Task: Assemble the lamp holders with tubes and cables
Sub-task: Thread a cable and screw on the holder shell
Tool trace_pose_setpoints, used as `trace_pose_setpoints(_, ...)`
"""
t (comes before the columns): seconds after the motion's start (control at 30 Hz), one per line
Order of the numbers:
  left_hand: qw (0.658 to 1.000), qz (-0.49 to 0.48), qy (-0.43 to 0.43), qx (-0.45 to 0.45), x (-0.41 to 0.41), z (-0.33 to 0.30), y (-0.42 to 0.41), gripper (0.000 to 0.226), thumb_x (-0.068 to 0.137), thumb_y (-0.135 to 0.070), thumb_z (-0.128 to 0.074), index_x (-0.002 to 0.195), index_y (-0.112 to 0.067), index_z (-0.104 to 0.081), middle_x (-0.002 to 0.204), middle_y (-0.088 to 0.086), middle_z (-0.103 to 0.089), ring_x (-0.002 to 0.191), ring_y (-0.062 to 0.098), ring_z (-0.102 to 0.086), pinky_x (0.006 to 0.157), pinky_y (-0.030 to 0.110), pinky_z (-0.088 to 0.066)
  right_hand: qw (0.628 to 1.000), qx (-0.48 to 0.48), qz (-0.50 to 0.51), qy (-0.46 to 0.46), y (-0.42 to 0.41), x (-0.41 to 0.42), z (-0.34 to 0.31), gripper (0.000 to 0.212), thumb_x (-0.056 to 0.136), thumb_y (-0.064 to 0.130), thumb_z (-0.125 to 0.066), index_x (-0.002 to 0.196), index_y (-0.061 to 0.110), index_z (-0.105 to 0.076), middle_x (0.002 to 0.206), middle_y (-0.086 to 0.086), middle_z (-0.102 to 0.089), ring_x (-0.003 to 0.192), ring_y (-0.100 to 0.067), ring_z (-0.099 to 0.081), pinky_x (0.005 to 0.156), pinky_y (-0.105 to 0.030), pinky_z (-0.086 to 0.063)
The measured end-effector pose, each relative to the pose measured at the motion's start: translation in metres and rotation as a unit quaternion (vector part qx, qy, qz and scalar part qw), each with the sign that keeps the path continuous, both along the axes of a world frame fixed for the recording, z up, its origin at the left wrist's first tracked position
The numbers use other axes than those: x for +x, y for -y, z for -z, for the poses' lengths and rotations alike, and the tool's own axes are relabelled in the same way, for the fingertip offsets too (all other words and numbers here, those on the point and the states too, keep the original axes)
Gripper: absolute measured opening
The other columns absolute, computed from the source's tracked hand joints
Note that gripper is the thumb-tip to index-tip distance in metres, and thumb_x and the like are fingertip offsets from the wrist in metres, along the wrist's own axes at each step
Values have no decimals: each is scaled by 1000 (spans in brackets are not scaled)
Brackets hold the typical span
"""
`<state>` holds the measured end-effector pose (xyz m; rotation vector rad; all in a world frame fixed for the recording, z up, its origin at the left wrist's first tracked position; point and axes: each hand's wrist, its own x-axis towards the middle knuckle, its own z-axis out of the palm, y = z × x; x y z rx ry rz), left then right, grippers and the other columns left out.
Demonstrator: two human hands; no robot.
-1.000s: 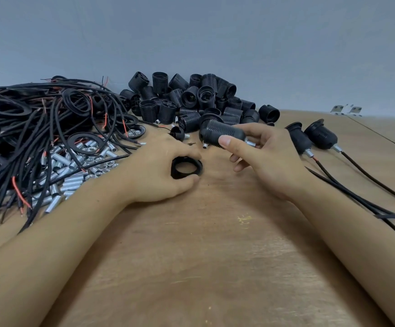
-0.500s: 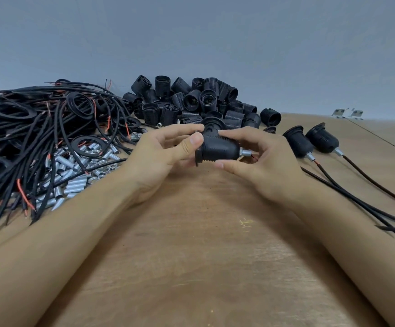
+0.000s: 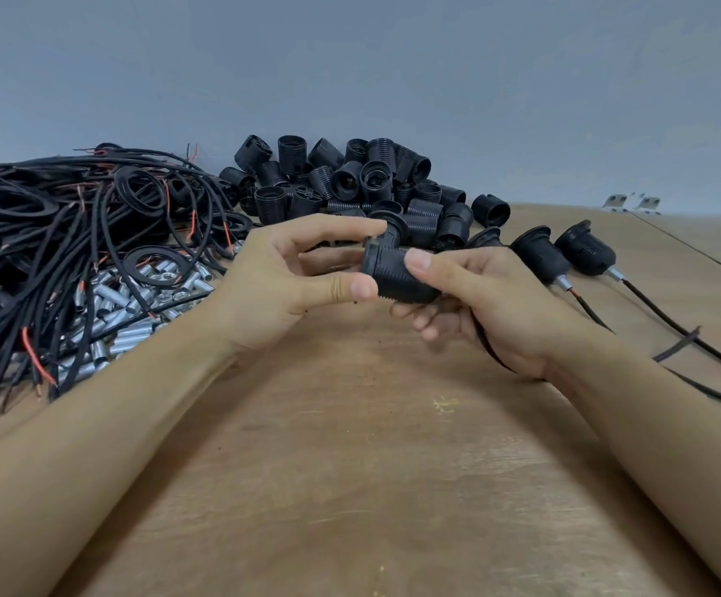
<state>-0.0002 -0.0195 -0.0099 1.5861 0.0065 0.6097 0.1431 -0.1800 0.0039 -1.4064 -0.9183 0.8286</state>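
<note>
— Head view, around the wooden table [image 3: 350,489]: what of the holder?
— Held above the table's middle, lying sideways: a black ribbed lamp holder [image 3: 401,275]. Gripped by the right hand [image 3: 492,303], thumb on top, other fingers curled beneath. Black cable [image 3: 490,351] trailing under that palm.
— And the left hand [image 3: 281,273]?
— Pinching the ring [image 3: 371,256] at the holder's left end between forefinger and thumb; remaining fingers hidden, impossible to tell.
— Farther back on the table?
— Heaped loose black holders [image 3: 350,183] at the far edge. Left of that, tangled black cables [image 3: 70,234] with flat rings among them, over a scatter of silver tubes [image 3: 134,303].
— To the table's right?
— Two finished holders [image 3: 565,252] with tubes and cables attached, lying just beside the right hand.
</note>
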Motion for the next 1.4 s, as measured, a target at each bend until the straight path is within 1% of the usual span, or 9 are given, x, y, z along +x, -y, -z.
trace_pose_setpoints(0.17, 999, 1, 39, 24, 2, -3, 2, 46, 64, -2, -86, 105, -17, -70, 118, 3, -71, 119, 21, -63, 101, 35, -50, 993, -18, -7, -119, -4, -2, -1, 36, 77, 41, -69, 90, 10, -80, 84, -18, -73, 59, -10, -63, 54, -16, -53)
trace_pose_setpoints(0.4, 992, 13, 72, -98, 0, -9, 6, 17, 88, -12, -61, 104, -7, -63, 111, 16, -71, 122, 32, -61, 103, 37, -49, 987, -12, 5, -158, -6, -2, -1, 31, 77, 36, -70, 89, 10, -80, 87, -19, -73, 60, -8, -64, 57, -16, -55)
trace_pose_setpoints(0.47, 991, 11, 71, -116, -1, -12, 7, 13, 89, -14, -58, 98, -7, -64, 89, 13, -75, 111, 31, -68, 98, 32, -51, 986, -15, 15, -162, -7, -2, 1, 30, 76, 36, -71, 88, 9, -80, 86, -19, -73, 59, -9, -65, 57, -16, -55)
trace_pose_setpoints(0.6, 981, -86, 73, -156, 0, -15, 5, 24, 91, -23, -56, 74, -12, -69, 51, 1, -57, 55, 18, -63, 83, 34, -56, 986, -13, 24, -164, -7, 1, 0, 31, 73, 37, -73, 87, 11, -81, 86, -18, -74, 60, -8, -65, 57, -16, -55)
trace_pose_setpoints(0.77, 995, -91, 6, -30, 5, -8, 12, 35, 87, -38, -58, 115, -18, -66, 104, 2, -76, 114, 15, -65, 100, 35, -46, 987, -18, 14, -156, -7, 1, 3, 32, 75, 35, -72, 89, 7, -80, 87, -18, -74, 62, -8, -65, 59, -17, -55)
trace_pose_setpoints(0.9, 978, -141, 73, -136, 0, -16, 6, 40, 89, -42, -50, 79, -12, -74, 35, 0, -39, 59, 26, -62, 86, 37, -49, 987, -11, 21, -161, -7, 3, 2, 32, 76, 35, -71, 89, 7, -79, 88, -19, -74, 63, -9, -67, 59, -16, -55)
trace_pose_setpoints(1.0, 981, -138, 54, -125, 2, -11, 4, 38, 88, -42, -50, 75, -15, -74, 53, 3, -59, 68, 22, -63, 81, 34, -48, 987, -6, 13, -163, -7, 3, 2, 32, 77, 34, -71, 90, 6, -79, 89, -19, -74, 64, -9, -67, 59, -16, -55)
trace_pose_setpoints(1.13, 994, -89, 5, -66, 7, -3, 8, 39, 93, -38, -45, 112, -16, -70, 122, 4, -70, 118, 17, -63, 98, 37, -48, 986, -4, 14, -163, -7, 3, 1, 34, 77, 35, -71, 93, 6, -78, 88, -18, -74, 64, -8, -67, 59, -16, -55)
trace_pose_setpoints(1.4, 998, -32, -16, -58, 8, 1, 11, 45, 92, -36, -43, 126, -12, -62, 129, 4, -67, 123, 18, -60, 98, 38, -49, 988, -8, 12, -155, -7, 5, 3, 31, 79, 34, -71, 90, 6, -80, 89, -18, -73, 64, -9, -66, 60, -17, -55)
